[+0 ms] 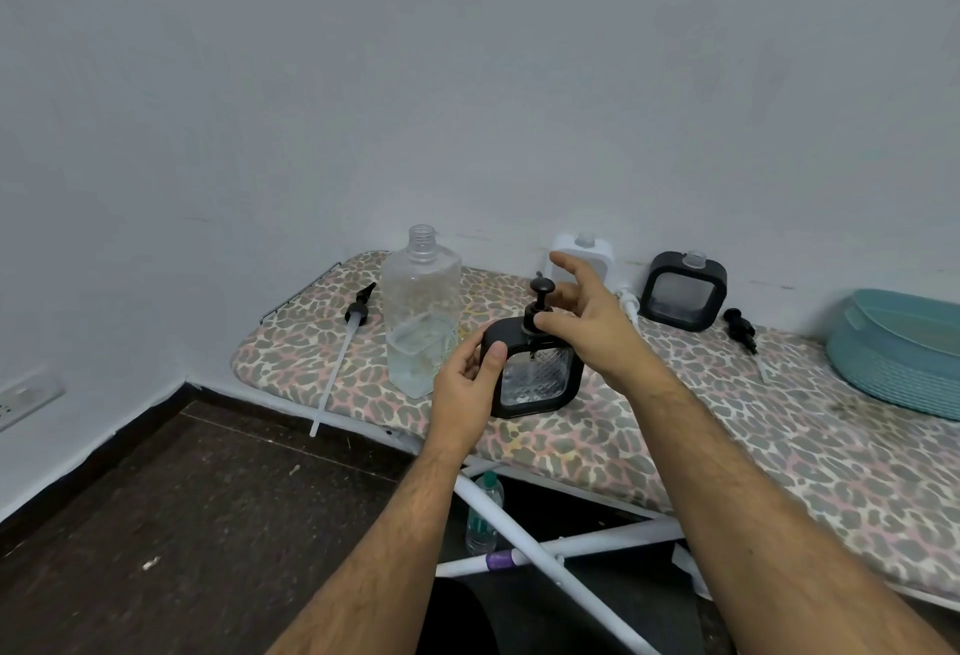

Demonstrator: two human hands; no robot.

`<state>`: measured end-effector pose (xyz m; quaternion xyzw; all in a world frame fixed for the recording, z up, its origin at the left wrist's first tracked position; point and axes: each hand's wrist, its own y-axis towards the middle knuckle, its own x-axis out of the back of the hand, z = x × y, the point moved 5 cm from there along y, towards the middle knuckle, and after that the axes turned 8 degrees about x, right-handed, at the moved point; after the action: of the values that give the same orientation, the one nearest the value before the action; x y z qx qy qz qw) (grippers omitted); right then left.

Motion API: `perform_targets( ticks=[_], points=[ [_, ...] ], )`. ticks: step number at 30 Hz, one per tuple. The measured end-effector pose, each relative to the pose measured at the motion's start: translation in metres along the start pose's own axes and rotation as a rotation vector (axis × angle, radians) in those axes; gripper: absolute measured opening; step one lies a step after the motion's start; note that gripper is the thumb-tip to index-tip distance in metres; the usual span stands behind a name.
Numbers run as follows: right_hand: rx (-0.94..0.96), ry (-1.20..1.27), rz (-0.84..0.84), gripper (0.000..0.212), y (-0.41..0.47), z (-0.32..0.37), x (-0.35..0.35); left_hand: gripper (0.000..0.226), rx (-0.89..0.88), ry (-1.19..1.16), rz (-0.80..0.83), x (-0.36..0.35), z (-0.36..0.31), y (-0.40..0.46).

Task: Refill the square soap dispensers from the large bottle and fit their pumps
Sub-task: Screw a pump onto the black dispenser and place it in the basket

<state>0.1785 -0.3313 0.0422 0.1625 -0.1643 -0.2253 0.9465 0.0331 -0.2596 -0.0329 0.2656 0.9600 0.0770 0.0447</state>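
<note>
Fitting a black pump [538, 302] into the neck of a black-framed square dispenser with a clear ribbed window [535, 374], which stands on a leopard-print ironing board [675, 425].

The left hand [467, 389] grips the dispenser's left shoulder, thumb pressed on its front edge and fingers curled behind. The right hand [587, 321] pinches the pump collar between thumb and a fingertip, the remaining fingers spread above. The tall clear plastic bottle [422, 314], uncapped and about a third full, stands just left of the dispenser. A long-tubed black pump [349, 337] lies further left. Against the wall stand a white square dispenser [587, 259], partly hidden by the right hand, and a second black square dispenser [683, 293], both uncapped, a loose black pump [742, 328] beside the latter. A teal woven basket [898, 353] sits at the far right.
</note>
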Motion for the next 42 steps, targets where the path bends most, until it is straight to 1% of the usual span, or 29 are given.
perform_targets(
  ticks=[1, 2, 4, 5, 6, 9, 10, 12, 14, 16, 18, 20, 22, 23, 25, 27, 29, 31, 33, 35, 39, 41, 42],
  points=[
    [0.012, 0.008, -0.023, 0.070, -0.001, 0.000, 0.001, 0.039, 0.000, 0.002, 0.001, 0.000, 0.001, 0.000],
    [0.021, -0.017, -0.047, 0.071, -0.001, 0.000, 0.003, 0.041, -0.001, 0.005, 0.001, 0.000, 0.002, 0.000],
    [0.019, -0.126, -0.073, 0.084, -0.001, 0.000, 0.005, 0.039, -0.004, 0.007, 0.001, 0.000, 0.001, 0.000],
    [0.012, -0.141, -0.065, 0.089, -0.001, 0.000, 0.005, 0.035, -0.003, 0.006, 0.001, 0.000, 0.000, 0.000],
    [0.000, -0.125, -0.045, 0.091, -0.001, -0.001, 0.005, 0.032, -0.001, 0.006, 0.001, 0.000, -0.001, -0.001],
    [-0.017, -0.005, -0.024, 0.086, -0.001, -0.002, 0.004, 0.026, 0.011, 0.004, 0.004, 0.000, -0.002, -0.002],
    [-0.011, -0.003, -0.048, 0.086, -0.001, -0.001, 0.004, 0.024, 0.012, 0.002, 0.005, 0.000, -0.003, -0.002],
    [-0.011, -0.083, -0.109, 0.091, 0.000, -0.002, 0.005, 0.023, 0.012, -0.003, 0.008, 0.000, -0.003, -0.002],
    [-0.012, -0.119, -0.074, 0.098, 0.000, -0.001, 0.003, 0.024, 0.011, -0.003, 0.008, 0.000, -0.003, -0.003],
    [-0.029, -0.036, 0.010, 0.094, 0.001, -0.004, 0.000, 0.019, 0.018, -0.005, 0.011, 0.000, -0.004, -0.003],
    [-0.038, 0.056, 0.012, 0.082, 0.000, -0.005, 0.002, 0.018, 0.018, -0.003, 0.020, -0.001, -0.005, -0.003],
    [-0.018, 0.011, -0.033, 0.076, 0.000, -0.005, 0.004, 0.019, 0.011, 0.001, 0.027, -0.002, -0.005, -0.003],
    [-0.004, -0.076, -0.051, 0.077, 0.001, -0.004, 0.003, 0.019, 0.012, -0.009, 0.029, -0.002, -0.005, -0.002],
    [-0.009, -0.079, -0.030, 0.077, 0.001, -0.003, 0.002, 0.019, 0.016, -0.015, 0.027, -0.001, -0.005, -0.002],
    [-0.037, 0.003, 0.041, 0.073, 0.001, -0.003, 0.001, 0.018, 0.023, -0.016, 0.020, -0.001, -0.005, -0.003],
    [-0.046, 0.054, 0.077, 0.065, 0.000, -0.003, 0.004, 0.025, 0.027, -0.017, 0.018, -0.001, -0.005, -0.004],
    [-0.024, -0.003, 0.074, 0.060, 0.000, -0.001, 0.007, 0.032, 0.034, -0.018, 0.013, -0.001, -0.004, -0.004],
    [-0.007, -0.067, 0.069, 0.057, 0.001, 0.002, 0.007, 0.023, 0.038, -0.014, 0.016, -0.001, -0.001, -0.003],
    [-0.014, -0.108, 0.059, 0.056, 0.002, 0.004, 0.007, 0.022, 0.048, -0.027, 0.017, 0.000, 0.002, -0.001],
    [-0.029, -0.169, 0.018, 0.060, 0.001, 0.007, 0.007, 0.025, 0.056, -0.035, 0.012, 0.000, 0.003, 0.000],
    [-0.013, -0.454, -0.178, 0.065, -0.004, 0.011, 0.002, 0.026, 0.051, -0.038, 0.006, 0.000, 0.002, 0.000],
    [-0.001, -0.478, -0.170, 0.075, -0.005, 0.010, -0.003, 0.027, 0.052, -0.036, 0.007, 0.000, 0.004, 0.000],
    [-0.009, -0.427, -0.133, 0.082, -0.004, 0.008, -0.003, 0.028, 0.053, -0.036, 0.009, 0.000, 0.004, 0.001]
  ],
)
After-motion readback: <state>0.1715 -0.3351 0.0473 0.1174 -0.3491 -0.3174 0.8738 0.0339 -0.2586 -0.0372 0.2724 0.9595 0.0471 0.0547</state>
